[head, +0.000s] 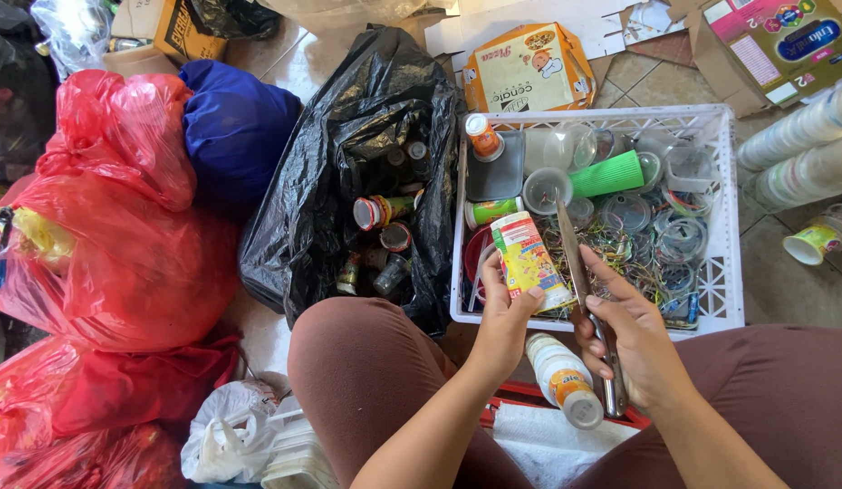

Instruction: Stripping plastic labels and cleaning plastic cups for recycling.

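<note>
My left hand (504, 319) holds a small bottle with a yellow printed label (528, 260), tilted over the near edge of a white plastic crate (725, 208). My right hand (631, 337) grips a knife (573, 254) by its handle, the blade pointing away along the bottle's right side. A white bottle with an orange label (562, 376) lies between my knees, just below both hands. My legs in brown trousers fill the bottom of the view.
The crate holds clear lids, cups, a green cup (607, 175) and small bottles. An open black bag (366, 172) with several bottles stands to its left. Red bags (122, 254) and a blue bag (235, 127) lie further left. Stacked cups (797, 149) lie at the right.
</note>
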